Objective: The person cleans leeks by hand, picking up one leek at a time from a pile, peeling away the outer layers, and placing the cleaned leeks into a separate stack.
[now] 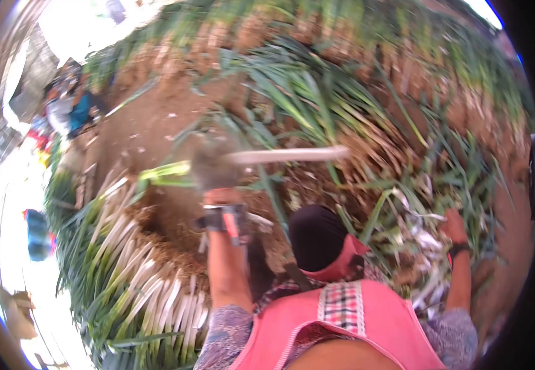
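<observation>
My left hand [215, 163], blurred by motion and dark as if gloved, is closed around a leek [286, 155]. The white stalk points right, and its green part [166, 172] sticks out to the left. My right hand [454, 227] is at the right, low over a heap of pale peeled leaf scraps [418, 237]; its fingers are partly hidden, and what they hold, if anything, cannot be made out. Beyond my hands a pile of untrimmed leeks [317, 98] lies on the soil, brown roots toward the right.
Rows of leeks with white stalks [156, 296] lie at the lower left. More leeks [354, 31] stand bunched along the far side and right. Brown soil [138, 129] shows at the left centre. A person [67, 111] is at the upper left.
</observation>
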{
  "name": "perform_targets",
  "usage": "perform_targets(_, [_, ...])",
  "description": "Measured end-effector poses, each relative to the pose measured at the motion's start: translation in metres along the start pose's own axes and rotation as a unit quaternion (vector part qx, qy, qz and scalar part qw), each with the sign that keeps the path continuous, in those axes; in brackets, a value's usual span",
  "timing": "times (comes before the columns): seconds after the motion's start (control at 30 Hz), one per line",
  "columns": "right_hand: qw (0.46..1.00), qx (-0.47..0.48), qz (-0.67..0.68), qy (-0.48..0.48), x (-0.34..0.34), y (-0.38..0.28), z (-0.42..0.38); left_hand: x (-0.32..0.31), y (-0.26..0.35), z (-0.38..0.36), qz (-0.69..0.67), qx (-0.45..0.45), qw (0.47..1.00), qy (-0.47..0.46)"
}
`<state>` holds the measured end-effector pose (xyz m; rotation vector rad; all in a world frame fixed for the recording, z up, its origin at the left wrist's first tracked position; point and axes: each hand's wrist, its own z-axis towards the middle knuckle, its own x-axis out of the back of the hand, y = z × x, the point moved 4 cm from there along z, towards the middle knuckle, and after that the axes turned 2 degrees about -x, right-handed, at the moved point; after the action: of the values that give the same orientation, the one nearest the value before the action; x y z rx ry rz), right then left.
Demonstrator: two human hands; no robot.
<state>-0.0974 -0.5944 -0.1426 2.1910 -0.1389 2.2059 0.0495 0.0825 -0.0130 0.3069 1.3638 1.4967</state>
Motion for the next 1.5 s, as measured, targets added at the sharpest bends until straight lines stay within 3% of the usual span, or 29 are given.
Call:
perform_targets(0.07, [1.000,0.018,-0.013,0.020,-0.013,0.026,-0.011,0.011,0.002,0.011,-0.024,0.030,0.998,0.045])
perform_targets(0.1, [0.991,-0.083,0.079,-0.068,0.025,-0.016,0.001,0.006,0.006,0.008,-0.172,0.105,0.972,0.124])
perform_targets(0.13, [0.995,-0.038,0.095,-0.017,0.021,-0.021,0.010,0.009,0.003,0.009,-0.215,0.134,0.957,0.143])
perform_targets(0.17, [0.990,-0.034,0.139,-0.015,0.064,-0.076,0.023,0.013,0.002,0.012,-0.256,0.157,0.940,0.162])
perform_targets(0.2, [0.983,0.013,0.177,0.053,0.073,-0.100,0.038,0.016,0.001,0.015,-0.295,0.175,0.922,0.181])
perform_targets(0.3, [0.919,0.128,0.265,0.261,0.179,-0.214,0.046,0.024,-0.010,0.020,-0.227,0.162,0.946,0.163])
perform_targets(0.4, [0.814,0.244,0.325,0.414,0.229,-0.276,0.032,0.024,-0.016,0.020,-0.324,0.224,0.904,0.164])
perform_targets(0.47, [0.844,0.312,0.238,0.364,0.197,-0.310,0.046,0.022,-0.012,0.020,-0.294,0.224,0.910,0.186])
perform_targets(0.53, [0.926,0.263,0.269,0.013,-0.001,-0.258,0.100,0.018,-0.009,0.011,-0.304,0.213,0.912,0.174])
perform_targets(0.57, [0.977,0.146,0.096,-0.121,0.002,-0.253,0.095,0.017,-0.006,0.005,-0.328,0.197,0.912,0.147])
perform_targets(0.6, [0.949,0.081,-0.128,-0.275,0.009,-0.247,0.084,0.016,-0.002,0.008,-0.352,0.177,0.912,0.118])
perform_targets(0.63, [0.975,0.058,-0.038,-0.210,-0.021,-0.228,0.084,0.012,0.004,0.010,-0.407,0.235,0.878,0.091])
perform_targets(0.7, [0.984,0.024,0.054,-0.166,-0.012,-0.214,0.075,0.019,0.009,0.006,-0.274,0.178,0.935,0.141])
perform_targets(0.73, [0.978,0.014,0.146,-0.145,0.000,-0.214,0.072,0.010,0.018,0.002,-0.256,0.186,0.930,0.186])
perform_targets(0.8, [0.942,-0.012,0.326,-0.084,0.036,-0.222,0.083,0.002,0.028,0.001,-0.227,0.179,0.933,0.214])
perform_targets(0.87, [0.894,0.048,0.442,-0.048,0.069,-0.251,0.092,0.000,0.027,0.001,-0.257,0.195,0.924,0.205])
perform_targets(0.9, [0.863,0.082,0.498,-0.028,0.079,-0.261,0.095,0.002,0.015,0.005,-0.326,0.220,0.911,0.123])
perform_targets(0.97, [0.716,0.053,0.690,-0.091,0.074,-0.274,0.096,0.031,-0.015,0.022,-0.450,0.233,0.861,-0.045])
perform_targets(1.0, [0.616,0.063,0.773,-0.138,0.071,-0.297,0.104,0.043,-0.016,0.025,-0.302,0.137,0.940,-0.078])
perform_targets(1.03, [0.589,0.104,0.787,-0.152,0.084,-0.311,0.104,0.041,-0.018,0.018,-0.134,0.026,0.986,-0.092])
perform_targets(1.07, [0.565,0.126,0.802,-0.147,0.085,-0.326,0.108,0.040,-0.017,0.015,0.048,-0.080,0.992,-0.085])
perform_targets(1.1, [0.714,0.220,0.656,-0.109,0.076,-0.319,0.106,0.028,-0.017,0.007,-0.272,0.088,0.957,-0.045])
perform_targets(1.13, [0.855,0.303,0.421,-0.010,0.068,-0.312,0.105,0.019,-0.016,0.006,-0.402,0.173,0.898,0.051])
perform_targets(1.17, [0.900,0.353,0.236,0.096,0.057,-0.304,0.104,0.018,-0.014,0.000,-0.379,0.191,0.888,0.176])
perform_targets(1.2, [0.905,0.297,0.298,0.058,0.048,-0.297,0.104,0.006,-0.003,-0.005,-0.377,0.204,0.866,0.258])
perform_targets(1.3, [0.904,0.279,0.324,0.016,0.059,-0.298,0.094,-0.016,0.011,-0.012,-0.426,0.264,0.822,0.269])
perform_targets(1.4, [0.781,0.079,0.609,-0.118,0.050,-0.301,0.090,-0.016,0.021,-0.013,-0.395,0.233,0.854,0.245])
perform_targets(1.47, [0.935,0.161,0.299,-0.103,0.030,-0.279,0.103,-0.025,0.036,-0.018,-0.295,0.200,0.909,0.216])
perform_targets(1.5, [0.971,0.180,0.119,-0.106,0.015,-0.253,0.107,-0.019,0.028,-0.018,-0.201,0.106,0.965,0.133])
